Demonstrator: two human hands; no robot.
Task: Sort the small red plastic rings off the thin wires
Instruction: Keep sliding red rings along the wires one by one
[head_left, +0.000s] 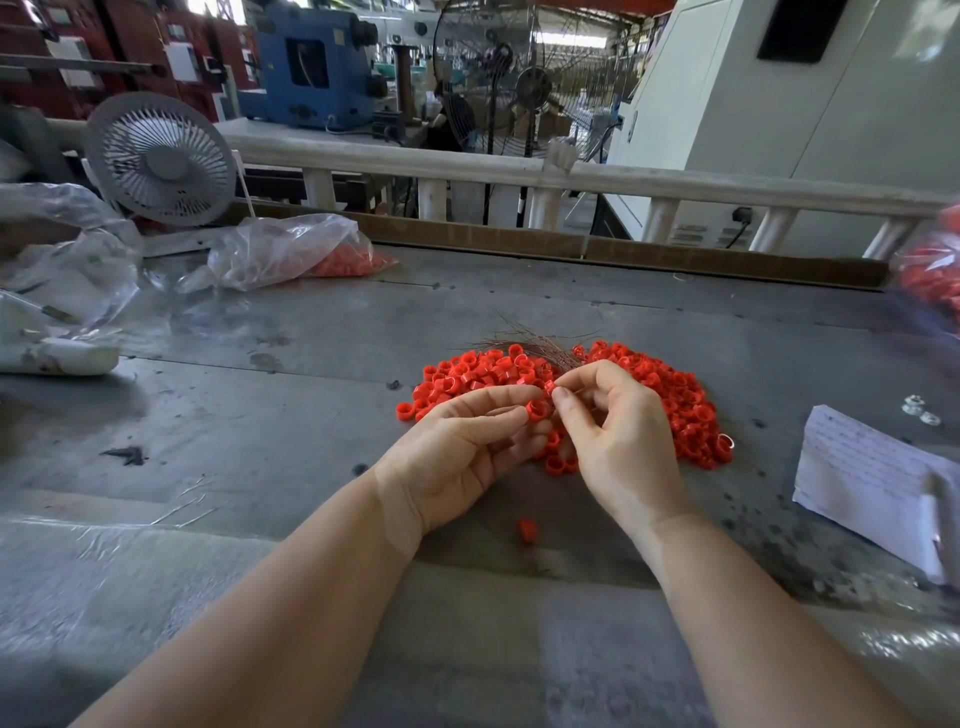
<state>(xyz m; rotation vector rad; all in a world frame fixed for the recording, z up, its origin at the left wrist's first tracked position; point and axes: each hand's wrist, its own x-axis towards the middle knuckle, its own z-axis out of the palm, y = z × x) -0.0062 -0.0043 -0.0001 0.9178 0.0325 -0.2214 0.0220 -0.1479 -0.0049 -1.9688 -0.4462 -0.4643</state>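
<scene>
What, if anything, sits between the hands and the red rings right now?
Nothing visible. The left hand already pinches a red ring, and the right hand pinches at a ring beside it, directly over the ring pile. The thin wires lie behind the fingers, not in their way.

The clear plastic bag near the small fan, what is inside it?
Inside the clear plastic bag, red rings fill its right end. The crumpled plastic blurs the rest.
</scene>
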